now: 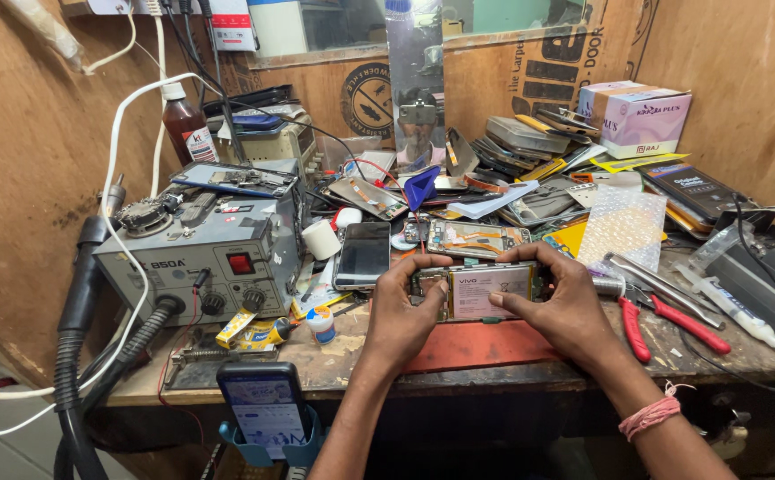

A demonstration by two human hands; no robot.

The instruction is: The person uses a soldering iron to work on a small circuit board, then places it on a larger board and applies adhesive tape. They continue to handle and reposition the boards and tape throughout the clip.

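Observation:
An opened phone with its back cover off lies sideways above a red mat at the bench's front. Its pale battery and circuit board show. My left hand grips the phone's left end, thumb on its face. My right hand holds the right end, fingers curled over the top edge and thumb on the battery. A pink thread band circles my right wrist.
A grey hot-air rework station with hose stands at left. A black phone lies behind my left hand. Red-handled pliers, tweezers and a syringe lie at right. Heaps of phone parts and boxes fill the back. Another phone sits in a blue stand at the front.

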